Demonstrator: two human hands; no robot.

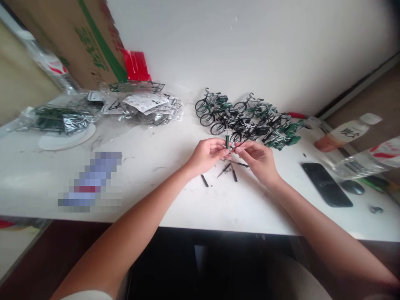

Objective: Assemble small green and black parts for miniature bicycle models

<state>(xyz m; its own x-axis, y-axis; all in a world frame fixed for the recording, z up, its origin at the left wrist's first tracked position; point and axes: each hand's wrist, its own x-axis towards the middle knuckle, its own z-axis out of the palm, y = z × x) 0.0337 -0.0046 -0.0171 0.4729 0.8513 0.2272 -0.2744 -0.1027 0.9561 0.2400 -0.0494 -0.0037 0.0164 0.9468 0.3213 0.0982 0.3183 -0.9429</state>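
Both my hands meet above the middle of the white table (200, 208). My left hand (208, 155) is closed, pinching a small upright green part (227, 141) between thumb and fingers. My right hand (258, 160) is closed on a thin dark rod-like piece (238, 146) that points at the green part. Under the hands lie a few small black rods and a tiny tool (225, 170) on the table. Just behind the hands stands a cluster of several small green and black model bicycles (246, 118).
Clear plastic bags of green and black parts (140, 106) lie at the back left, by a cardboard box (78, 41) and a white disc (67, 139). At the right are a black phone (326, 184), a computer mouse (352, 187) and plastic bottles (346, 135).
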